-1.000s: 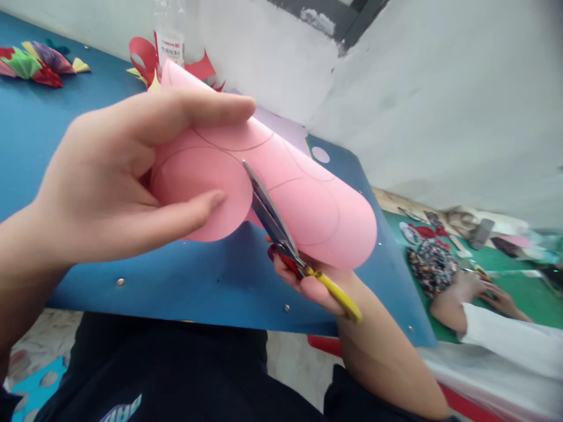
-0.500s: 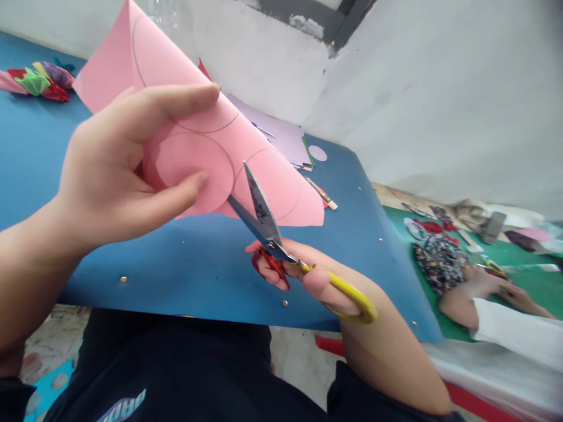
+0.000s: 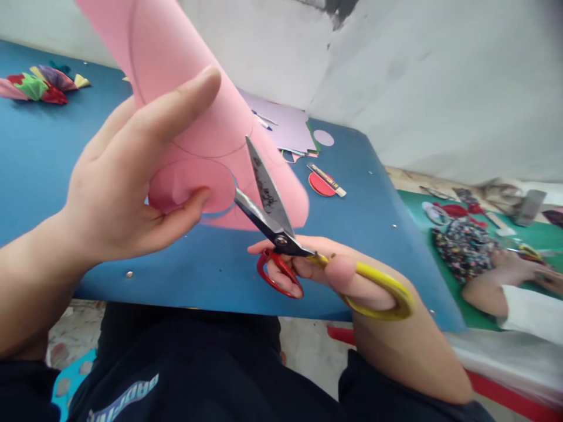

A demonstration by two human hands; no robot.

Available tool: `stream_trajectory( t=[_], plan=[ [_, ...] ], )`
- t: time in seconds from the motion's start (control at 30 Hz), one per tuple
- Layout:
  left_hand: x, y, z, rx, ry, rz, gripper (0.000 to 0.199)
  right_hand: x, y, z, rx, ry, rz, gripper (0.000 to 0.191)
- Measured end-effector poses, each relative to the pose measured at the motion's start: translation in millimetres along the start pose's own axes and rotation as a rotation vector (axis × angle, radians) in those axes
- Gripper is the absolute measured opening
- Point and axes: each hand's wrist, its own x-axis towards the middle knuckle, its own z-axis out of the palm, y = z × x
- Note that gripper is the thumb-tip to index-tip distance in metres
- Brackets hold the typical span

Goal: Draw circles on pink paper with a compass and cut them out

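My left hand [image 3: 118,176] grips a curled sheet of pink paper [image 3: 176,53], thumb on the near face and fingers behind it. Pencil circles are drawn on the sheet. One pink circle [image 3: 220,187] under my thumb is partly cut along its lower right edge, with a gap to the rest of the sheet. My right hand [image 3: 325,272] holds scissors [image 3: 281,240] with one yellow and one red handle loop. The blades are apart, the lower one at the circle's cut edge, the upper one in front of the sheet.
On the blue table [image 3: 193,287] lie lilac sheets [image 3: 290,126] with a pen [image 3: 263,121], a lilac circle [image 3: 324,138], a cutter knife [image 3: 326,179] on a red circle, and colourful folded fabric or paper [image 3: 41,85]. Another person's arm [image 3: 488,293] rests at a green table.
The scissors have opened slightly wider and advanced up the circle's right edge, where a gap now shows. The pink sheet has turned and curled more in my left hand. The view has shifted.
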Motion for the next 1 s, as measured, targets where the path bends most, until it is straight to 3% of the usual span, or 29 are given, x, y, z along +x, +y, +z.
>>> stream_trajectory(
  t=[0.1,0.2,0.27,0.37,0.53,0.67,0.73,0.87,1.0],
  plan=[
    [9.6,1.2,-1.1,-0.166,-0.077,-0.178,0.132,-0.2,-1.3,0.2,-0.034,0.012,-0.037,0.08],
    [16.3,9.3,-0.5,-0.316,-0.03,-0.258,0.132,1.0,0.1,0.8,-0.076,0.054,-0.058,0.067],
    [16.9,14.6,1.0,-0.403,0.003,-0.289,0.128,2.7,2.1,1.2,-0.098,0.058,-0.07,0.06],
    [15.1,17.6,2.9,-0.514,0.01,-0.233,0.13,6.1,6.0,2.4,-0.111,0.043,-0.132,0.052],
    [14.4,12.5,2.0,-0.583,0.036,-0.338,0.126,12.3,12.3,7.6,-0.113,0.066,-0.161,0.059],
    [8.6,8.5,-0.6,-0.558,-0.044,-0.144,0.127,18.2,16.6,11.7,-0.076,0.047,-0.186,0.068],
    [4.9,9.3,-2.4,-0.559,-0.054,-0.123,0.13,20.6,18.4,13.7,-0.039,0.056,-0.195,0.071],
    [2.6,14.2,-3.8,-0.587,0.051,-0.284,0.123,24.1,21.8,16.0,-0.042,0.076,-0.196,0.08],
    [5.2,19.8,2.0,-0.655,0.18,-0.398,0.099,29.0,29.6,14.5,-0.055,0.076,-0.27,0.078]
  ],
)
